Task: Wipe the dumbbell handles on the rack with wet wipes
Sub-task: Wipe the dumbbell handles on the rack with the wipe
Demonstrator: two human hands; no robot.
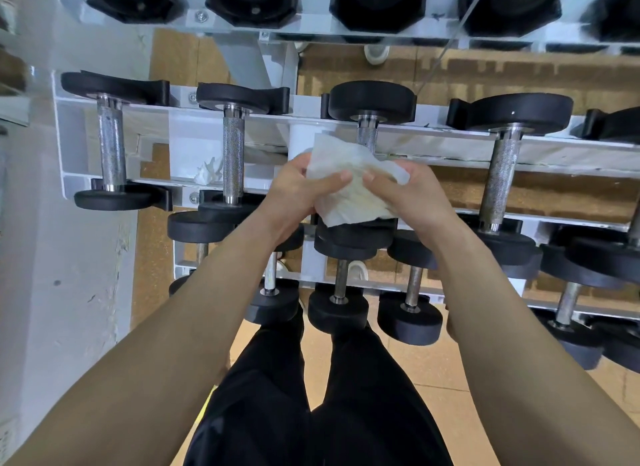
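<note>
Both hands met over the middle tier of the white dumbbell rack (145, 113). The left hand (294, 191) and the right hand (412, 195) shared one white wet wipe (341, 159), rumpled and partly unfolded between them. The grip of each hand was closed on it. The left thumb lay across the front of the sheet with the fingers curled behind, and the right thumb pinched the sheet near its other side.

The wipe hung in front of the knurled third handle (367, 136), counted from the left on that tier, and hid all but the top of the bar. Whether the sheet actually touched the metal could not be told. Below the wipe, the black near head of that dumbbell showed just under its lower edge.

The first handle (110, 146), the second handle (232, 153) and the fourth handle (500, 178) on the same tier stood bare, each resting in black cradles. A crumpled white wad (209, 173) lay on the rack's front rail, just left of the second handle.

Smaller dumbbells (341, 308) sat on the tier below, close to the person's black trousers (277, 413). Larger black heads (252, 1) filled the tier above. The rack stood beside a white wall (62, 257) on a tan floor (433, 372).
</note>
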